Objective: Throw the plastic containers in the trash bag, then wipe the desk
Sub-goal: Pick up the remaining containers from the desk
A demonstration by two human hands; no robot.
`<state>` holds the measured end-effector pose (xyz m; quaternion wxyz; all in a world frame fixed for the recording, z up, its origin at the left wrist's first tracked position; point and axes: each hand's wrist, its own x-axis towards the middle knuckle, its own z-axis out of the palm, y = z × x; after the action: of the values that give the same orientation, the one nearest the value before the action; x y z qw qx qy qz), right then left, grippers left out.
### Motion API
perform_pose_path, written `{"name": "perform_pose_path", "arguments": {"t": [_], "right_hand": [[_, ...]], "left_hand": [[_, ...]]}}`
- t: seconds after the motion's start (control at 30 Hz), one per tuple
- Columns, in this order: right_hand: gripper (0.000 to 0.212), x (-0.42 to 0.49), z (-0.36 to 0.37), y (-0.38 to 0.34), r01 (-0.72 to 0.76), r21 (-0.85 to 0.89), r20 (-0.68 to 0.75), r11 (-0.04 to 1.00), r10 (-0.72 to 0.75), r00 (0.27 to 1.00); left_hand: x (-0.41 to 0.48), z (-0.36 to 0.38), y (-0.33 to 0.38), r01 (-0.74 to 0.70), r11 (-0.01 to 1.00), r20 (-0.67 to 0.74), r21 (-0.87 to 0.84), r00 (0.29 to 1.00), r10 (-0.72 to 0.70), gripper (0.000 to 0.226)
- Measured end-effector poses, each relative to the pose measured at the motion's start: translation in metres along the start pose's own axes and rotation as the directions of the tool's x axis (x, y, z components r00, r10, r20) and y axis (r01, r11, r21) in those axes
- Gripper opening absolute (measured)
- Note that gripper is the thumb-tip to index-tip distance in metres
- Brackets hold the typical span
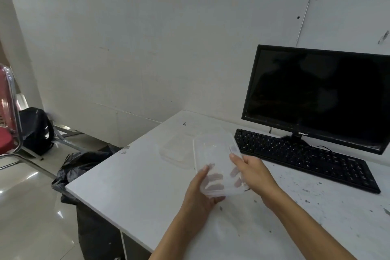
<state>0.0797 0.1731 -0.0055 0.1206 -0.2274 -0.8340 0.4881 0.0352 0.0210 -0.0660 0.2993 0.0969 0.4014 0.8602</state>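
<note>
Both hands, left hand (200, 188) and right hand (251, 172), grasping clear plastic container (217, 160) above worktop (130, 192). Looks light, thin-walled, flexy, slick; grip rim edges, not walls.

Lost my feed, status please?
Both hands, left hand and right hand, holding clear container above desk. Second container on desk. Trash bag at left edge, path clear.

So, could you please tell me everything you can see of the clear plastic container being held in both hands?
The clear plastic container is a shallow rectangular tub, transparent and apparently empty, with a raised rim. It is held tilted above the white desk, its far end pointing away. The left hand cups its near corner, fingers visible through the plastic; the right hand holds its right edge.
</note>
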Motion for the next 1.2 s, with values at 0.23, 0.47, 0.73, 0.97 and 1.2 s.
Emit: {"name": "perform_pose_path", "arguments": {"t": [0.23, 0.47, 0.73, 0.97, 1.2], "right_hand": [[0.037, 0.004, -0.016, 0.000, -0.009, 0.112, 0.051, 0.994, 0.004, 0.999], [0.051, -0.005, -0.025, 0.006, -0.028, 0.141, 0.266, 0.990, -0.011, 0.964], [0.043, -0.007, -0.024, 0.009, -0.050, 0.239, 0.306, 0.970, -0.026, 0.952], [0.045, -0.005, -0.031, 0.003, -0.037, 0.178, 0.335, 0.983, -0.025, 0.942], [0.035, 0.008, -0.035, -0.010, -0.038, 0.313, 0.307, 0.949, -0.063, 0.950]], "left_hand": [[0.004, 0.001, -0.009, -0.068, 0.973, -0.069, 0.221, 0.994, 0.086, 0.057], [0.004, 0.003, -0.010, -0.047, 0.973, -0.145, 0.226, 0.986, 0.082, 0.057], [0.000, 0.004, -0.008, -0.017, 0.949, -0.165, 0.316, 0.984, 0.072, 0.064], [-0.007, 0.010, -0.007, -0.015, 0.960, -0.158, 0.280, 0.985, 0.062, 0.053], [-0.017, 0.000, 0.011, 0.108, 0.954, -0.103, 0.278, 0.991, -0.083, 0.057]]}}
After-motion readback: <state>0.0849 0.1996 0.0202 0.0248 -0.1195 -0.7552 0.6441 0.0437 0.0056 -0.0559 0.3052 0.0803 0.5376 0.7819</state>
